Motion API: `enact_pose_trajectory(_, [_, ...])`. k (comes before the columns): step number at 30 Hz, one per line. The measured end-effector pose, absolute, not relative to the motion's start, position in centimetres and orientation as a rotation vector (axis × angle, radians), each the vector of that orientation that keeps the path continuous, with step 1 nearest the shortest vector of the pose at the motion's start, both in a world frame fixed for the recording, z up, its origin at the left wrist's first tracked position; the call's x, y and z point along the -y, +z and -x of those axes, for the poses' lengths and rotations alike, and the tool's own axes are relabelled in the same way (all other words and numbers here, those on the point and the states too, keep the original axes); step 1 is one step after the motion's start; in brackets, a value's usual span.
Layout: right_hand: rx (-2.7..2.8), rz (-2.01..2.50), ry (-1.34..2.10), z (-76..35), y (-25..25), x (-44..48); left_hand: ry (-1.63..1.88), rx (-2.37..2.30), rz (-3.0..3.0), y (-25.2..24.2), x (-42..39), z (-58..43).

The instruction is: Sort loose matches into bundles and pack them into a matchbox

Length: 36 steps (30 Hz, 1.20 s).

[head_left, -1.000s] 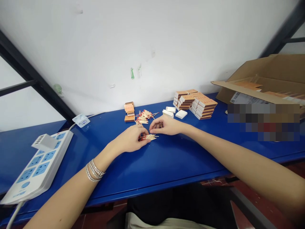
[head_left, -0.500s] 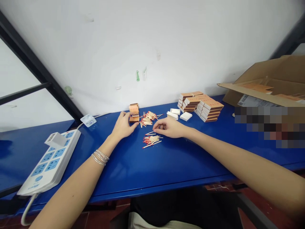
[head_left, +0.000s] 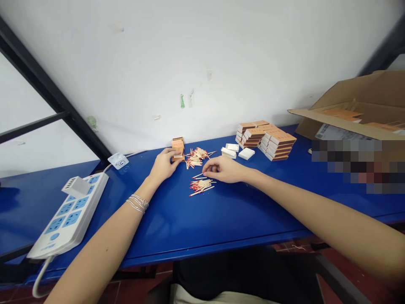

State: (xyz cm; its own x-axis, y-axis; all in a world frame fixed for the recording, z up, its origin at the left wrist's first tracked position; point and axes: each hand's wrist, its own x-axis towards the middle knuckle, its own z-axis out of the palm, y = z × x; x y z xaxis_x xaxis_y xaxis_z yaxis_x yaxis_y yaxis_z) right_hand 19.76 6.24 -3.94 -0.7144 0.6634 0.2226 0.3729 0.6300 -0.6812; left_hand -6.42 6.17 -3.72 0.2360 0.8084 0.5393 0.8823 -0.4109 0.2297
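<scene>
Head view, nearest first: power strip (head_left: 68, 215) at lower left on a blue table (head_left: 221, 219). Left hand (head_left: 163, 165) at centre, grasping a small stack of matchboxes (head_left: 178, 149). Right hand (head_left: 223, 169) curled just above loose red-tipped matchsticks (head_left: 201, 185), grip impossible to tell. Beyond, another matchstick pile (head_left: 196, 157), white inner trays (head_left: 232, 150), stacked matchboxes (head_left: 265, 140), and an open cardboard carton (head_left: 348, 99) at upper right.
</scene>
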Motion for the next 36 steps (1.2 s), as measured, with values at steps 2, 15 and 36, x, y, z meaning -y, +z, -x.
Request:
enact_pose_trajectory(2, [2.395,0.822,0.845,-19.8,-4.0,-6.3,-0.947,1.685,2.342,-3.7,-6.1,6.4])
enact_pose_trajectory(15, [2.384,0.83,0.869,-19.8,-3.8,-6.2,-1.383,2.033,2.267,-3.2,-6.1,6.7])
enact_pose_trajectory(36, [2.407,0.857,0.838,-19.9,-3.9,-5.9,-1.027,1.636,2.453,-4.1,-6.6,7.4])
